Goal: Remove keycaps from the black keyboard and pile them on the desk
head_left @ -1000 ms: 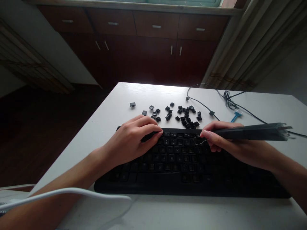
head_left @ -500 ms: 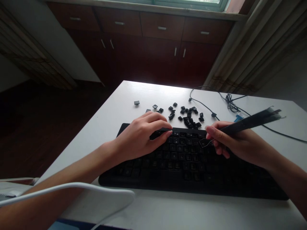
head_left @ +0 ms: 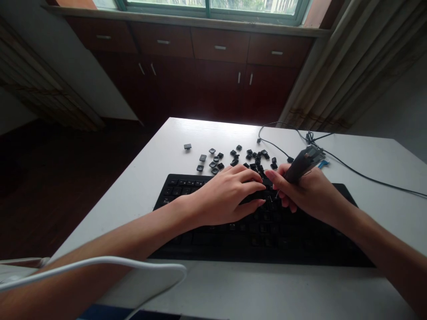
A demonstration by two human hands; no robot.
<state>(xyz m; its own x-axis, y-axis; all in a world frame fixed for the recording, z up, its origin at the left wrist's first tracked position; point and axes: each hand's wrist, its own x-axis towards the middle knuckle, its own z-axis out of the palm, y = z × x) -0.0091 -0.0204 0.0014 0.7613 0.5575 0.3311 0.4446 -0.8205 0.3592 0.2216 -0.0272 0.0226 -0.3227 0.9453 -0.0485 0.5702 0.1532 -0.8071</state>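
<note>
The keyboard (head_left: 207, 209) is pinned to the worktop (head_left: 213, 133) by the flat, open left hand (head_left: 230, 198), while a key puller (head_left: 302, 163) is gripped in the right hand (head_left: 307, 191), tip down on the keys; loose keycaps (head_left: 233, 158) lie beyond.

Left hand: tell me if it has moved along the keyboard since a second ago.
Yes. The left hand slid rightward along the keyboard, uncovering its left end, and now meets the right hand.

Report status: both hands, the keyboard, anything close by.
Left hand flat on keyboard. Right hand grips keycap puller, tip at the keys. Loose keycaps and cable behind.
</note>
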